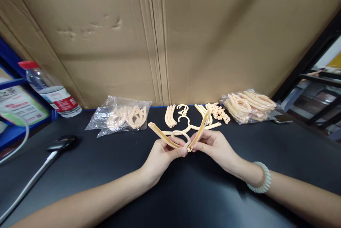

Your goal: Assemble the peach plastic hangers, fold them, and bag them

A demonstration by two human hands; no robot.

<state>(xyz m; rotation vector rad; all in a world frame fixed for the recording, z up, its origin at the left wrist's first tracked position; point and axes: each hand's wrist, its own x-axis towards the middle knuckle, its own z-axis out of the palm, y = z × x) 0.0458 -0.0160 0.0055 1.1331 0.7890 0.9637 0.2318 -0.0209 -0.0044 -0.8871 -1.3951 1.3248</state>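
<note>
Both hands meet low over the table on one cream plastic folding clothes hanger, its two arms raised in a V and its hook curling up between them. My left hand pinches the base of the left arm near the joint. My right hand grips the lower end of the right arm. The fingers hide part of the joint. Just behind lies another hanger, spread flat with its hook pointing away. Loose hanger arms, a few hooks and a pile of small connector pieces lie beyond it.
Clear bags of hanger parts lie at left and right. A water bottle leans at far left, near a black device with a white cable. A phone lies right. Cardboard walls the back.
</note>
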